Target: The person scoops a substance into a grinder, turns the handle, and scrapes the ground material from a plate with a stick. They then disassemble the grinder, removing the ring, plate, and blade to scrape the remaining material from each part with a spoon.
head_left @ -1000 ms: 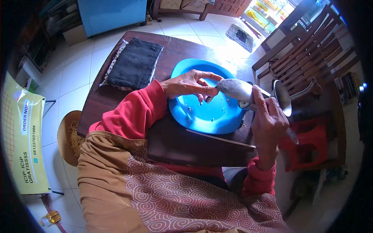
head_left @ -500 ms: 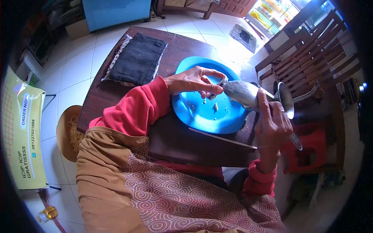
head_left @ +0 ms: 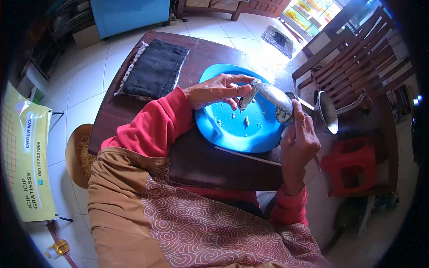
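Observation:
My left hand (head_left: 221, 91) is over a blue plate (head_left: 210, 129), thumb and fingers pinched on a small grey and pale piece (head_left: 246, 100) whose kind I cannot make out. In my right hand (head_left: 300, 145) is a large metal serving spoon (head_left: 273, 95), its shiny bowl pointing left above the plate. The spoon's tip touches or nearly touches the piece. My right fingers hide most of the handle. Several pale crumbs and a longer scrap (head_left: 247, 121) lie on the plate.
The plate stands on a dark wooden table (head_left: 134, 134). A folded black cloth (head_left: 154, 69) lies at its far left. To the right are a metal saucepan (head_left: 328, 111), a slatted wooden bench (head_left: 357, 67) and a red plastic stool (head_left: 351, 167). A brown bowl (head_left: 75, 156) sits left of the table.
My right hand has shifted left and down and turned, so the spoon's bowl now tilts more on edge. My left hand still pinches the small piece, moved slightly left.

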The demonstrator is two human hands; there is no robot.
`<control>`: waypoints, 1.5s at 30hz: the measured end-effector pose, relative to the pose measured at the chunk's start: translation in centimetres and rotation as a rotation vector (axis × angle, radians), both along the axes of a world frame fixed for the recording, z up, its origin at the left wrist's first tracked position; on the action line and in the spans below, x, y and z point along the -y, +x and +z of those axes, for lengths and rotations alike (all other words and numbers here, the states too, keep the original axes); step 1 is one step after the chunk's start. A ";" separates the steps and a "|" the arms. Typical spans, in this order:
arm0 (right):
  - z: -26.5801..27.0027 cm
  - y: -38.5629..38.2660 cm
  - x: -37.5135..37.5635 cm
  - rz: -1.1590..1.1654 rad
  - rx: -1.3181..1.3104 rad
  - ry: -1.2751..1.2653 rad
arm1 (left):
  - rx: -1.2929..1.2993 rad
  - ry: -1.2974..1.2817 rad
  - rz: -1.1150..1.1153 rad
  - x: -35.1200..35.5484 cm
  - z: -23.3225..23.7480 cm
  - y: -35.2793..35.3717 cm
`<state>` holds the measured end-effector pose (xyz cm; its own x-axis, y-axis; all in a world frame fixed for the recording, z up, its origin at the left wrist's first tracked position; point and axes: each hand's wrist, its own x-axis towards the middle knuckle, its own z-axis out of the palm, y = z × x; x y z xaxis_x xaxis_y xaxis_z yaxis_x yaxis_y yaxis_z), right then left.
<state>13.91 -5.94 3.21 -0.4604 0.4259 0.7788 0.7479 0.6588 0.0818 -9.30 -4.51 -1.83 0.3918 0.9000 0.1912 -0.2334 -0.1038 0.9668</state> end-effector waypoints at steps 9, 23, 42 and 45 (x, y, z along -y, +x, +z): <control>-0.7 -0.6 0.1 -0.010 0.030 -0.022 | 0.002 0.038 0.058 -0.5 -0.9 -0.2; -1.0 0.0 0.3 0.013 0.093 -0.027 | -0.044 0.005 0.110 -0.1 -0.3 0.0; -1.2 0.7 1.0 -0.162 0.163 0.011 | -0.145 0.056 0.148 -0.4 0.6 -1.1; -0.5 -0.3 0.2 -0.175 0.089 0.069 | -0.124 0.039 0.138 -0.2 1.0 -0.8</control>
